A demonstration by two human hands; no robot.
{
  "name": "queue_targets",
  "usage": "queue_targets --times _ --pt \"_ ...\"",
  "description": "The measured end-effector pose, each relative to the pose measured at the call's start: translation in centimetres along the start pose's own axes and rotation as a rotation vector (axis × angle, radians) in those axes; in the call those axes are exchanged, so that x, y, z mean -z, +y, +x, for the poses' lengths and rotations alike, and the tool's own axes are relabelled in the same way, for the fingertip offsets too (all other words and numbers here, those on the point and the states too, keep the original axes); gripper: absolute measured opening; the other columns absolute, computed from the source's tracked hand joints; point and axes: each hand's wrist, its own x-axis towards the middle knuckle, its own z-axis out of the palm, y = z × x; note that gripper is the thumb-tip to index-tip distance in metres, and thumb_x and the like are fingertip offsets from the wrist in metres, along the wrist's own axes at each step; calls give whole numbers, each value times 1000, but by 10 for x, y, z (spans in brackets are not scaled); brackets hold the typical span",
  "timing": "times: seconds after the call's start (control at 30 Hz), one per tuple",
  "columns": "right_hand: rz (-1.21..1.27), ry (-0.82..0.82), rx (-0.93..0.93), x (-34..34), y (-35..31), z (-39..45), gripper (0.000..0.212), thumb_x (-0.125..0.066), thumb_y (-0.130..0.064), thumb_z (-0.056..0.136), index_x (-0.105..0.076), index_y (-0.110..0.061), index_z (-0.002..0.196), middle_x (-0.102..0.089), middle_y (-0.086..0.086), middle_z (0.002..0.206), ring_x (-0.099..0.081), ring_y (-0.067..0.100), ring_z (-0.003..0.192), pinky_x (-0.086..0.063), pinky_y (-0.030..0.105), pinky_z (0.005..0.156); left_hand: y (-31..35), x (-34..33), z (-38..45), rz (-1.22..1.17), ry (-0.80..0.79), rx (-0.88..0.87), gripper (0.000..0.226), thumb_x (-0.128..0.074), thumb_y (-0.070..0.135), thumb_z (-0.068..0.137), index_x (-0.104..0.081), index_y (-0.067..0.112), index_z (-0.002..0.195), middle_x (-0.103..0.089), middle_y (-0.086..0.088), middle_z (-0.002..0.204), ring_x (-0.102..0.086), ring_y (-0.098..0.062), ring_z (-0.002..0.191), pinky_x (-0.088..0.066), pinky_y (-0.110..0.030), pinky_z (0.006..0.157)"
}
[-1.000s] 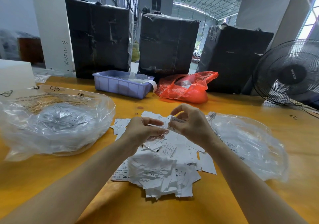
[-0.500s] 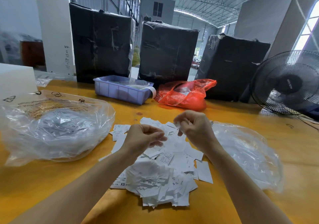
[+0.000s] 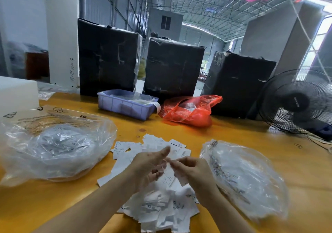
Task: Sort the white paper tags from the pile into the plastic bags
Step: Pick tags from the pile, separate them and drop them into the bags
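Left hand now spread open, right hand still pinching tag.

Counts on the table

Two hands: left, right. Two clear bags, left and right; one tag pile near; far off, three black bales, one tray, one red bag, one fan.

Tag pile between two bags (on table).
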Motion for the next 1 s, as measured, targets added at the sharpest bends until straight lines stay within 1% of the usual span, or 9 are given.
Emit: queue_targets --times 0.07,0.17,0.27,0.33,0.4,0.53,0.6,0.73,1.0 --pt "43 41 10 -3 1 -1 15 -76 -15 76 -71 -2 72 -63 3 57 -57 11 53 -47 23 54 -1 -1 -2 -51 -60 76 39 -84 30 52 -72 1 76 -66 -5 65 -56 -14 60 -48 -21 54" --pt "94 73 33 -6 0 -3 13 -74 -10 78 -69 -3 68 -63 4 56 -58 10 50 -45 20 49 -3 -3 -5 -56 -159 105 37 -85 22 52 -77 5 84 -68 -6 73 -56 -12 59 -46 -18 52" --pt "47 20 54 -4 0 -4 13 -75 -10 78 -69 -3 68 -64 5 57 -59 14 50 -45 22 49 -3 -3 -4 -53 -99 42 29 -82 20 54 -77 7 80 -69 -7 73 -58 -13 62 -46 -18 50" --pt "8 -54 56 -2 -2 -5 9 -73 -10 80 -70 -3 77 -68 7 66 -62 17 55 -48 24 52 -1 -3 -3 -41 -71 -7 26 -80 19 57 -75 6 79 -68 -8 71 -59 -13 61 -45 -18 49" --pt "-7 -45 71 2 -4 -4 5 -67 -8 85 -68 -4 89 -70 8 77 -66 16 58 -50 22 54 1 -1 -2 -56 -61 -22 24 -80 17 56 -75 5 77 -67 -7 69 -58 -13 60 -45 -20 53" --pt "45 95 141 11 -6 -1 27 -58 1 88 -54 -18 105 -70 9 80 -67 17 64 -52 23 58 4 0 -2 -73 -63 -4 17 -79 14 54 -77 5 68 -68 -5 67 -59 -14 61 -47 -20 57" --pt "48 123 170 11 -5 -1 28 -63 0 85 -55 -19 103 -70 11 79 -67 20 69 -54 25 62 3 -1 -2 -69 -66 -3 16 -79 14 54 -76 5 67 -68 -6 66 -59 -14 60 -48 -20 56" --pt "7 145 226 10 -3 1 17 -71 -1 80 -65 -15 87 -72 3 79 -69 10 75 -54 20 66 2 -2 -2 -38 -70 -14 22 -79 14 57 -75 3 76 -68 -5 66 -59 -14 61 -49 -20 57" --pt "-169 183 354 11 -3 0 21 -73 -3 79 -63 -21 84 -69 -3 77 -68 5 78 -54 17 69 1 -3 -4 29 -85 -24 18 -78 13 64 -74 3 78 -66 -3 60 -60 -8 52 -47 -17 49"
